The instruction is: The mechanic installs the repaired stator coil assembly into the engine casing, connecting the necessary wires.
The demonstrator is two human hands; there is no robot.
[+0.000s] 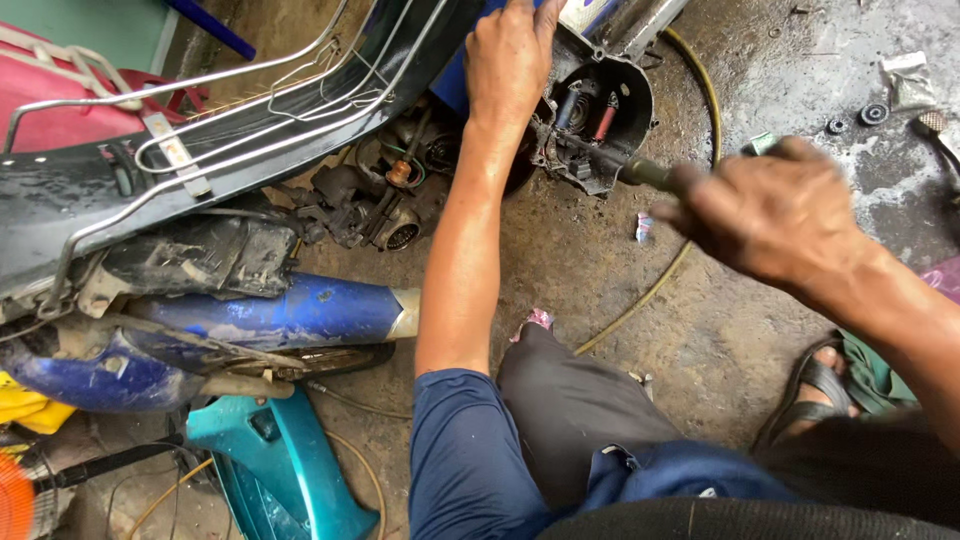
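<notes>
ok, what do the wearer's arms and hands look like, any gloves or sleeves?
No gloves: left hand and right hand are bare and look grimy. Left arm has a short dark-blue sleeve ending above the elbow. No sleeve shows on the right forearm. No watch or rings visible.

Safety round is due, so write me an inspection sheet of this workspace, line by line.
Surface: concrete floor, stained and wet in patches.
Job's things: open engine case of a tipped motorbike, inner parts exposed; tool pointed into it.
Clutter: washers, a crumpled bag, a small wrapper, a teal panel, a blue panel.
Grippers: left hand braced on the case's top edge; right hand shut on the tool.
Cables: yellow hose looping across the floor behind the case.
Surroundings: red seat, chrome rack, sandalled foot.
</notes>
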